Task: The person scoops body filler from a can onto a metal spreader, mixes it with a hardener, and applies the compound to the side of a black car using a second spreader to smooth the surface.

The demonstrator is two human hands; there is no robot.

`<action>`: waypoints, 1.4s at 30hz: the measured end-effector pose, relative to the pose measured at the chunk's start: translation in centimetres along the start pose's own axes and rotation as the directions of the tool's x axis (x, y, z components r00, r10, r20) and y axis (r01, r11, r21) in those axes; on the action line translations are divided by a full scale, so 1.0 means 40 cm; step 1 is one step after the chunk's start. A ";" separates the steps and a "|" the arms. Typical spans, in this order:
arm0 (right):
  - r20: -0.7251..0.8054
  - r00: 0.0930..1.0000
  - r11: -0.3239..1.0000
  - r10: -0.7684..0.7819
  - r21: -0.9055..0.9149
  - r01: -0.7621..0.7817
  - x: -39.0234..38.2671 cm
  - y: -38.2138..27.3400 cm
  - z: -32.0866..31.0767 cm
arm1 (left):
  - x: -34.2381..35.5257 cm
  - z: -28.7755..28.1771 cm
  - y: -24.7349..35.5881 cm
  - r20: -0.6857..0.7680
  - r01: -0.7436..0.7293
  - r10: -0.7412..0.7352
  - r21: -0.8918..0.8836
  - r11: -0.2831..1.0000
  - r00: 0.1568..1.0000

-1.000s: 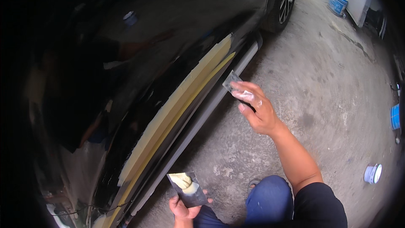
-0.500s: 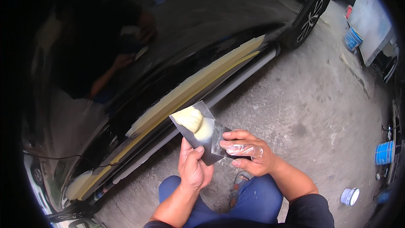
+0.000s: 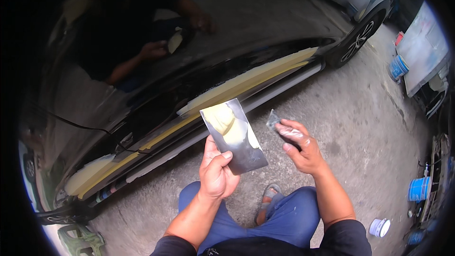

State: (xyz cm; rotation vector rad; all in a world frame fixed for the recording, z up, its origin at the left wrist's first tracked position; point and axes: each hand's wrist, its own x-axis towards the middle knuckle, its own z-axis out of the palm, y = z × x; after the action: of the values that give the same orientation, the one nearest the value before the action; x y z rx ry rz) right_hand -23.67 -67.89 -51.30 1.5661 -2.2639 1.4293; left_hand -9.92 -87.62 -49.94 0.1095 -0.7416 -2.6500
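Observation:
My left hand [image 3: 219, 173] grips a dark rectangular mixing board [image 3: 246, 157] by its near left edge, thumb on top. A lump of pale yellow body filler [image 3: 221, 117] lies on the board's far end, with a smear along the right edge. To the right, and apart from the board, my right hand [image 3: 305, 151] is closed on a dark flat filler spreader [image 3: 273, 118] whose tip points up and left. Clear plastic film wraps some of that hand's fingers. Beyond the board, a band of yellowish filler [image 3: 251, 79] runs along the lower side of a black car [image 3: 156, 85].
A grey side sill [image 3: 284, 85] runs below the filler band, towards a wheel [image 3: 359, 42]. On the concrete floor at right are a white tub [image 3: 379, 227] and a blue bucket [image 3: 419, 189]. Another blue bucket [image 3: 398, 68] stands by a leaning pale panel [image 3: 424, 50]. A dark cable [image 3: 78, 125] hangs at left.
The spreader in my right hand has come away from the board and moved right. The board has turned flatter to view, with a filler smear now along its right edge. The view has shifted slightly.

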 end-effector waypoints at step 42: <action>0.188 0.980 0.987 -0.064 0.158 0.034 0.093 -0.281 0.133 | -0.091 -0.249 0.214 0.189 0.207 -0.338 0.496 0.843 0.922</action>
State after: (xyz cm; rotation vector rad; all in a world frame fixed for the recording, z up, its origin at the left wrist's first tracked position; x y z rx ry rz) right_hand -14.67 -75.02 -45.18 1.8684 -2.2425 1.5362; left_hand -1.88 -97.75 -54.17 -0.0213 -1.5641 -2.7186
